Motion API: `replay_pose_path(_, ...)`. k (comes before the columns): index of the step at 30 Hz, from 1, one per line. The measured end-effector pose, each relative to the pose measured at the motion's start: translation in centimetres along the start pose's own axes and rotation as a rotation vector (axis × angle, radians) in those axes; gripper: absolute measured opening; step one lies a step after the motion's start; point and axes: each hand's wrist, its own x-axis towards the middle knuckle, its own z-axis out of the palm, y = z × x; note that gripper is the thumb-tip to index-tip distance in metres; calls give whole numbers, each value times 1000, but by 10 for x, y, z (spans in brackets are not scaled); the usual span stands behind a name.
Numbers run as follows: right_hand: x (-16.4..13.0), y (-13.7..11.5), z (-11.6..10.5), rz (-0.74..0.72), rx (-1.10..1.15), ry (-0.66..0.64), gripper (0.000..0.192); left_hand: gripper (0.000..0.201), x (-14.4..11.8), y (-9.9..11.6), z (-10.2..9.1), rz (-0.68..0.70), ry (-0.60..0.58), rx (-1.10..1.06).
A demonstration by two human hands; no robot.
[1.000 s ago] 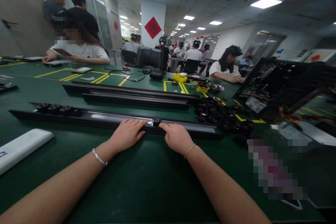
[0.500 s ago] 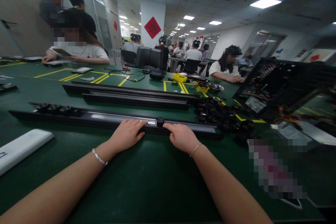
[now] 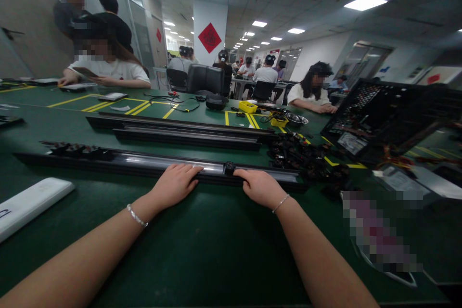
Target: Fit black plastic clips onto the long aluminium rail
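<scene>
A long black rail [image 3: 119,159] with a shiny inner channel lies across the green table in front of me. My left hand [image 3: 176,184] grips its near side, fingers over the channel and thumb on the wall facing me. A small black block [image 3: 228,168] sits in the channel, right of my left fingertips. My right hand [image 3: 263,186] has its index finger at the block's right side, thumb lower down; the exact grip is partly hidden. Several similar dark pieces [image 3: 74,149] stand in the rail's left end.
Behind lie two more black rails [image 3: 187,138]. Right of them is a pile of black parts [image 3: 299,154], then an open black computer case [image 3: 382,115]. A white long box [image 3: 32,207] lies at left. People sit across the table.
The small black block has slid a little to the right along the channel, together with my right hand. My left hand has stayed in place.
</scene>
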Motion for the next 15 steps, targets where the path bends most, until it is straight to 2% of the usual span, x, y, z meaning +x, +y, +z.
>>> replay_pose_path(15, -3, 14, -2, 0, 27, 0, 43, 35, 0, -2, 1, 9, -6, -3)
